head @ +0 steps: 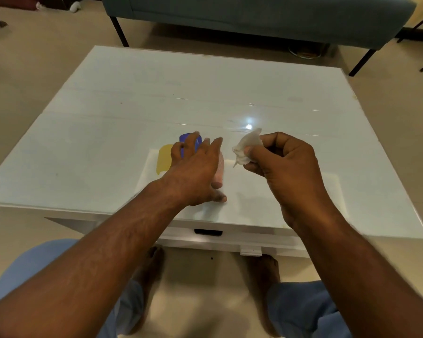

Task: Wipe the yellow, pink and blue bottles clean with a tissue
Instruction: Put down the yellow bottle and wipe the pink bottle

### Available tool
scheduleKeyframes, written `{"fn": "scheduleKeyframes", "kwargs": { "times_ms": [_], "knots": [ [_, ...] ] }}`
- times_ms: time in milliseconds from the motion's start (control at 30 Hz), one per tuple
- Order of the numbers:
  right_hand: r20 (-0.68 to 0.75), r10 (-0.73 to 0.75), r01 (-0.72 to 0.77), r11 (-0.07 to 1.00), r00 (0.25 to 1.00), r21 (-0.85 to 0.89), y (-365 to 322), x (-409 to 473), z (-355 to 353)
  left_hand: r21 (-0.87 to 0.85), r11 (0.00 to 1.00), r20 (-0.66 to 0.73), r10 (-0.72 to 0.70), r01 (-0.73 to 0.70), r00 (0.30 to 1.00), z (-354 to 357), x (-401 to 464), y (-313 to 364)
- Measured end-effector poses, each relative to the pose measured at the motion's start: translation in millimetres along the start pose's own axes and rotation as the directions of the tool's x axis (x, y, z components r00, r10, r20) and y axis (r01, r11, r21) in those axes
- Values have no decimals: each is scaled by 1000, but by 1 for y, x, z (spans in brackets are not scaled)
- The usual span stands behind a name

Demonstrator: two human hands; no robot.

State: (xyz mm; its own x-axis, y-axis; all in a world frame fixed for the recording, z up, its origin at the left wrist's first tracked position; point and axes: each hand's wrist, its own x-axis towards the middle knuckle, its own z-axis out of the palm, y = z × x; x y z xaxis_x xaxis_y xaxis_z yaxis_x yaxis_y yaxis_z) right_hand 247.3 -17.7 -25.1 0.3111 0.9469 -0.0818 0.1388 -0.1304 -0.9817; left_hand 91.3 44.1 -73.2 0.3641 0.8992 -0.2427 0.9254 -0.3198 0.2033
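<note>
A person is sitting at a low white table [108, 132] with a glossy top that is catching a bright spot of lamp glare near its middle. Beyond it a grey-green upholstered sofa [254, 18] on thin dark legs is running across the back of the room, and the floor around is pale and smooth. Below the table edge a drawer front with a dark slot handle [208, 232] is showing, and bare feet are resting on the floor beneath it.

The left hand [195, 172] is spreading wide, fingers splayed and holding nothing, over the three bottles, which are sitting close together on the near middle of the table, on a paler rectangular patch of the surface. That hand is covering most of them: only a rounded end of the blue bottle [184, 138] is peeking out past the fingertips, a soft yellow slab of the yellow bottle [164, 158] is showing to its left, and a narrow strip of the pink bottle [220, 167] is lying along the hand's right edge. Whether the hand is touching any of them I cannot tell.

The right hand [286, 164] is pinching a crumpled white tissue [246, 148] between thumb and fingers, raised just right of the bottles. The picture is slightly blurred, so caps and labels are hard to make out.
</note>
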Motion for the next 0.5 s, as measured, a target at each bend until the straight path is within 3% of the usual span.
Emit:
{"fn": "scheduleKeyframes", "kwargs": {
  "times_ms": [267, 500],
  "knots": [
    [-29, 14, -14, 1000, 999, -6, 0, 1, -7, -97, 995, -51, 2, -7, 999, -2, -1, 8],
    [-27, 13, -13, 1000, 1000, 5, 0, 1, -6, 105, 991, -93, -74, 83, 993, -3, -5, 5]
  ]
}}
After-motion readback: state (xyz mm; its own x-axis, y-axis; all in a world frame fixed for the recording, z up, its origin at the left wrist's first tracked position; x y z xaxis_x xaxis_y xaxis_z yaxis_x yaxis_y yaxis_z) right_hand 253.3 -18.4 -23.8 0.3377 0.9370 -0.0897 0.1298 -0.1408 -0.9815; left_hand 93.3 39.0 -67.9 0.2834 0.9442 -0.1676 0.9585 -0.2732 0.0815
